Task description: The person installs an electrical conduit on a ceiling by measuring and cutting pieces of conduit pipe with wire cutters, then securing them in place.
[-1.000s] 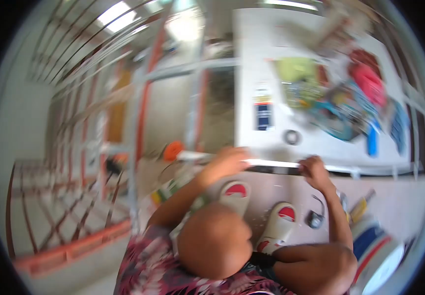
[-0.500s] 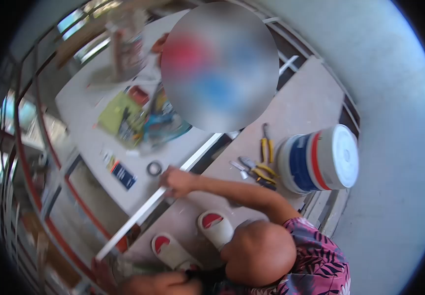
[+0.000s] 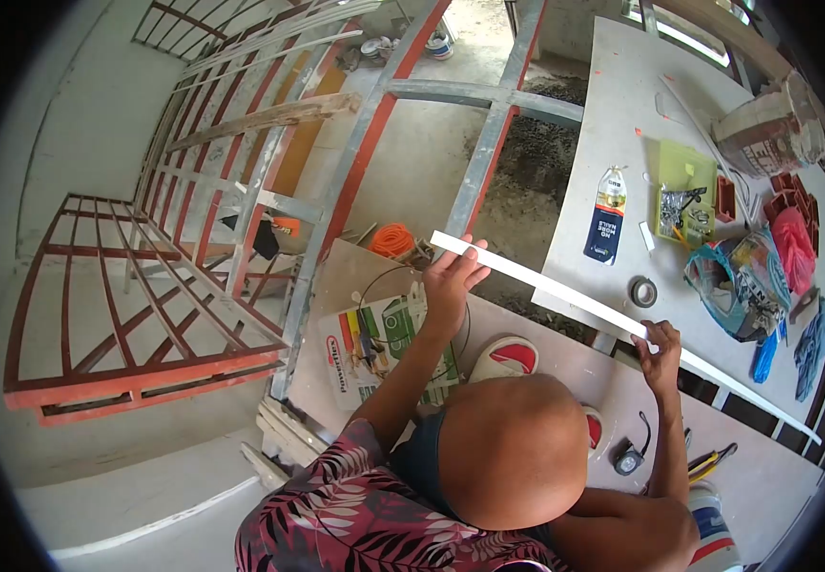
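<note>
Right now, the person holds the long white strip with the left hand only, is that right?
Not quite: the head view shows both hands on the long white strip, the left hand near one end, the right hand further along.

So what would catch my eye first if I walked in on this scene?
Likely the long white strip running slantwise across the middle, with the left hand at its upper end and the right hand closed on it further along. Next, the red-painted metal frames filling the left side. At right, a grey board is strewn with a bottle, a tape roll and coloured bags.
</note>
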Available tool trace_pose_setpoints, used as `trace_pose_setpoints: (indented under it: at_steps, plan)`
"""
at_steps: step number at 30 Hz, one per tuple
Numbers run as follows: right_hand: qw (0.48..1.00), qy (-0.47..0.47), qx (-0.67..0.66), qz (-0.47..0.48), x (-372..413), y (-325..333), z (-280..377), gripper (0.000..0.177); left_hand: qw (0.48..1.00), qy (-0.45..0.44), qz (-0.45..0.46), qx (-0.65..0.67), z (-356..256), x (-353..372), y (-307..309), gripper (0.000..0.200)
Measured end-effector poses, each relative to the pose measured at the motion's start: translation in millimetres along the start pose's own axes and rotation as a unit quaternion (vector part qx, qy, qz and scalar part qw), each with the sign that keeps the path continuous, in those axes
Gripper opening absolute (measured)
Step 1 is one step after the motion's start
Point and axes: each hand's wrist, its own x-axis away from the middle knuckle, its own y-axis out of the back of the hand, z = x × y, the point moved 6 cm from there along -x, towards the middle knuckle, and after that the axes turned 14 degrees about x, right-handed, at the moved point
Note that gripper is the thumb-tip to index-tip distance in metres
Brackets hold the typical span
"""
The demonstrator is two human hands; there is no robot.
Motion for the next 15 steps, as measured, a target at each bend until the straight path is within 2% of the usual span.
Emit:
trace_pose_setpoints:
  at_steps: [2,4,5,6,8,10,12,14,15]
  plan:
    - [1.000,-0.004,0.017,0.014,-1,-2,-1,0.031,1.000,-0.015,0.016,-0.016,-1,0,-5,0.044]
    - [0.998,0.034,0.023,-0.047,1,6,6,0.038,0.999,-0.029,0.002,-0.020,-1,-3,-3,0.041]
    - [0.998,0.019,0.025,-0.061,3,12,9,0.044,0.999,-0.020,-0.011,-0.025,5,-8,1,0.039]
    - [0.997,-0.008,0.035,-0.073,9,22,11,0.052,0.998,-0.029,0.031,-0.041,5,-9,6,0.033]
    - [0.991,-0.101,0.016,-0.082,27,43,-5,0.045,0.987,0.005,0.143,-0.070,30,-6,4,0.038]
    - [0.988,-0.092,0.068,-0.102,56,62,-33,0.036,0.979,0.052,0.188,-0.067,44,2,5,0.044]
    - [0.969,-0.237,0.004,-0.075,94,86,-61,0.030,0.987,0.038,0.153,-0.030,32,-10,19,0.050]
    - [0.955,-0.284,0.068,-0.047,143,91,-87,0.027,0.998,-0.003,0.050,0.027,17,-30,35,0.056]
    - [0.943,-0.315,0.109,-0.015,167,86,-96,0.024,0.999,-0.005,-0.021,0.025,15,-37,40,0.044]
